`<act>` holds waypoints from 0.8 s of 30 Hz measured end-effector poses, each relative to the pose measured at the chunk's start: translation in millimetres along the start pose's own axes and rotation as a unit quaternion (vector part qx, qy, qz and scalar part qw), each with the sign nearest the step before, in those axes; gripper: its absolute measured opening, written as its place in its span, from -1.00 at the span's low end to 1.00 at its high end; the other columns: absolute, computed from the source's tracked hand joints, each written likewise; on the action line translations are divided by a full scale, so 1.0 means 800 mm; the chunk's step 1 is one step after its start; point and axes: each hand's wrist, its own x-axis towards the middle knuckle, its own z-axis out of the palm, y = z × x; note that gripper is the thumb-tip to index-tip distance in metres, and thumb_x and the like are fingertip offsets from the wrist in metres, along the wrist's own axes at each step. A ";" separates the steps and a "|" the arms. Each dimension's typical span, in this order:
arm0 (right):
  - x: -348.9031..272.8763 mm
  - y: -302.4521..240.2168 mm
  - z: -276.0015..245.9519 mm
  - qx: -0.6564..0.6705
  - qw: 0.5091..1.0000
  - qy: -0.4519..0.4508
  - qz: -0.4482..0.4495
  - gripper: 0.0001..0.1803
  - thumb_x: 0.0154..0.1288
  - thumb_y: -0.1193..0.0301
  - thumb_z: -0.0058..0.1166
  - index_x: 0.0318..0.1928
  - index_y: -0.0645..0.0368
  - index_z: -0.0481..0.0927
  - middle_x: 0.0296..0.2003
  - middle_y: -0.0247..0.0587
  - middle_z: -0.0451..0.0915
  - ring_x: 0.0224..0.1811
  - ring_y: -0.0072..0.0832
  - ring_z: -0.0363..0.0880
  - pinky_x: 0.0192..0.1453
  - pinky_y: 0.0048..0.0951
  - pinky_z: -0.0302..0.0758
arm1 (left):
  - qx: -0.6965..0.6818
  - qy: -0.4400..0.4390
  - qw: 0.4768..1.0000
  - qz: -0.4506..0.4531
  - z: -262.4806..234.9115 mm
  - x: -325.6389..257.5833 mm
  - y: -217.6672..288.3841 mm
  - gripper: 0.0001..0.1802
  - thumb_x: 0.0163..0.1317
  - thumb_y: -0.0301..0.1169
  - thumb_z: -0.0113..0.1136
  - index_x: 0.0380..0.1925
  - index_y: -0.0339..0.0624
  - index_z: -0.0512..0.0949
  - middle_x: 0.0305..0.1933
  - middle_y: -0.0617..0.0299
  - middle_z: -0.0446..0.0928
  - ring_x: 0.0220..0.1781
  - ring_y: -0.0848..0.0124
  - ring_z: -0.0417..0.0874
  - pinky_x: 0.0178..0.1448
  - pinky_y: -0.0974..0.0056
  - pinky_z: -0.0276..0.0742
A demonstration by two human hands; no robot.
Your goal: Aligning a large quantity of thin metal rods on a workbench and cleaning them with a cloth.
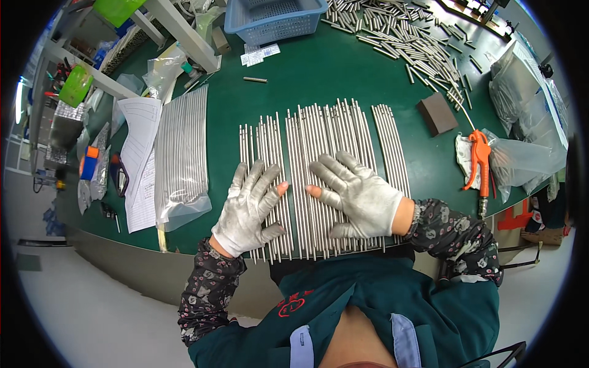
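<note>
Long thin metal rods lie side by side on the green table in three groups, running away from me. My left hand (250, 207), in a greyish-white glove with a bare fingertip, rests flat with spread fingers on the left group of rods (265, 138). On the wide middle group of rods (328, 126) lies my right hand (359, 196), gloved the same way, palm down and fingers apart. Neither hand grips anything. A narrower group of rods (391, 144) sits to the right, untouched. The rods' near ends reach the table's front edge.
Left stands a plastic-wrapped bundle of rods (182, 147) beside paper sheets (140, 159). A blue basket (274, 21) is at the back. Short metal pins (399, 37) are heaped far right, near a brown block (437, 115) and an orange air gun (478, 159).
</note>
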 end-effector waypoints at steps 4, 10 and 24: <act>0.030 -0.009 0.003 0.024 0.999 -0.011 -0.033 0.00 0.10 -0.30 -0.05 0.40 0.10 0.19 0.42 0.16 0.04 0.50 0.01 -0.03 0.54 0.02 -0.14 | 0.022 -0.023 0.999 -0.009 -0.002 -0.001 -0.004 -0.10 0.16 0.35 -0.13 0.42 0.15 0.13 0.44 0.01 0.16 0.46 -0.10 0.14 0.47 -0.29 -0.09; 0.005 0.005 0.000 0.005 0.999 -0.001 -0.047 -0.03 0.10 -0.27 -0.05 0.40 0.06 0.17 0.40 0.16 0.09 0.48 0.01 0.04 0.50 0.13 -0.08 | 0.062 -0.067 0.996 -0.011 -0.003 0.004 0.001 -0.07 0.04 0.25 0.10 0.41 0.21 0.13 0.46 0.10 0.14 0.47 -0.05 0.13 0.46 -0.33 -0.10; -0.108 0.042 -0.004 0.045 0.995 0.057 0.061 -0.18 0.34 -0.27 -0.37 0.45 -0.09 0.09 0.36 0.20 0.16 0.41 0.16 0.12 0.44 0.17 0.05 | 0.029 -0.155 0.984 0.082 0.006 0.069 0.042 -0.01 -0.03 0.34 0.06 0.41 0.19 0.14 0.47 0.15 0.14 0.50 0.03 0.09 0.53 -0.25 -0.25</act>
